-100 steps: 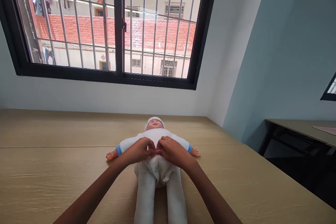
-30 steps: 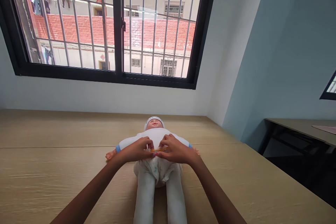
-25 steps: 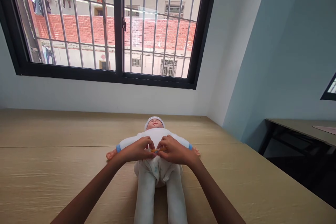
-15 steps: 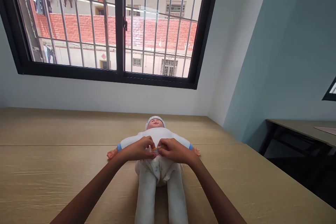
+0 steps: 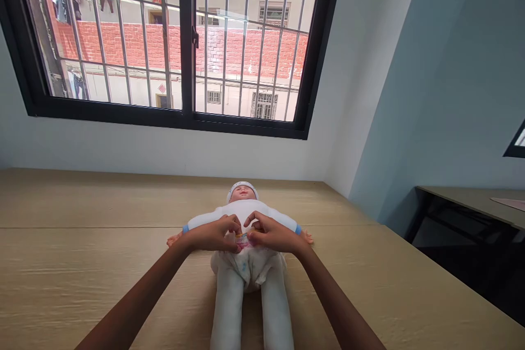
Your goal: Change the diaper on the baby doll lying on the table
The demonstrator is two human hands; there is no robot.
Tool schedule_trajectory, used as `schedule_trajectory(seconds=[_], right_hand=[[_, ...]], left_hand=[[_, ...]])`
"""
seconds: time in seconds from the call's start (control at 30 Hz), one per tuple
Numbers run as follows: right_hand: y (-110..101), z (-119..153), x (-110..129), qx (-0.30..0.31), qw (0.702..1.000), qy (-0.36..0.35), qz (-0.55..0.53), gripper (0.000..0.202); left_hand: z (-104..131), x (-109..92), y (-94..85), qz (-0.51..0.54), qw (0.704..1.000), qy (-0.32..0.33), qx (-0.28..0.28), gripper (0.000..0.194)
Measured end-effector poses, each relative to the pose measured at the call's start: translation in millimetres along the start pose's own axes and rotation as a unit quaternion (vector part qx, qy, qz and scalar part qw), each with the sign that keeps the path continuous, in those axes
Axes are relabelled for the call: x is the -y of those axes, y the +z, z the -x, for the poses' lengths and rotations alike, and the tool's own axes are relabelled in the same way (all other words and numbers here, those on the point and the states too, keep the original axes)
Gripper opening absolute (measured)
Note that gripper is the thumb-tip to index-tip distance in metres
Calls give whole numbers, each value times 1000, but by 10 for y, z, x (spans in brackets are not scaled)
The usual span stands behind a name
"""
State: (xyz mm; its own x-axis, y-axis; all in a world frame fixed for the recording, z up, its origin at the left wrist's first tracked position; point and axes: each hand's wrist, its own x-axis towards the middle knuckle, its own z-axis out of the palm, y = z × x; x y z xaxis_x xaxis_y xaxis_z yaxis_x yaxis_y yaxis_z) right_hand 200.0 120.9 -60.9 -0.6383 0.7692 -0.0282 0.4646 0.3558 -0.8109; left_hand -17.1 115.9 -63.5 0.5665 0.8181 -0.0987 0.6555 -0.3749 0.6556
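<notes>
A baby doll in a white top with blue cuffs and a white cap lies on its back, its legs towards me. Around its hips is a white diaper with a coloured band at the waist. My left hand is at the left of the waistband, its fingers curled in and closed on the diaper's edge. On the right side of the band, my right hand has its thumb on the diaper and its index finger lifted apart from the thumb.
The doll lies on a wide wooden table. Behind the table are a wall and a barred window with a dark frame. A second table stands at the right, with a pink flat item on it.
My right index finger has lifted away from the band. Both hands have shifted slightly, and more of the coloured waistband shows between them.
</notes>
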Motion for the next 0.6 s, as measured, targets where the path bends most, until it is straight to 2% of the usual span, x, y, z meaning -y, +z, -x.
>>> schedule_trajectory(seconds=[0.27, 0.6], right_hand=[[-5, -2, 11, 6, 1000, 6, 9, 26], [-32, 18, 40, 43, 998, 17, -51, 33]], left_hand=[[17, -2, 23, -2, 1000, 8, -2, 34], [-1, 27, 28, 32, 999, -7, 2, 35]])
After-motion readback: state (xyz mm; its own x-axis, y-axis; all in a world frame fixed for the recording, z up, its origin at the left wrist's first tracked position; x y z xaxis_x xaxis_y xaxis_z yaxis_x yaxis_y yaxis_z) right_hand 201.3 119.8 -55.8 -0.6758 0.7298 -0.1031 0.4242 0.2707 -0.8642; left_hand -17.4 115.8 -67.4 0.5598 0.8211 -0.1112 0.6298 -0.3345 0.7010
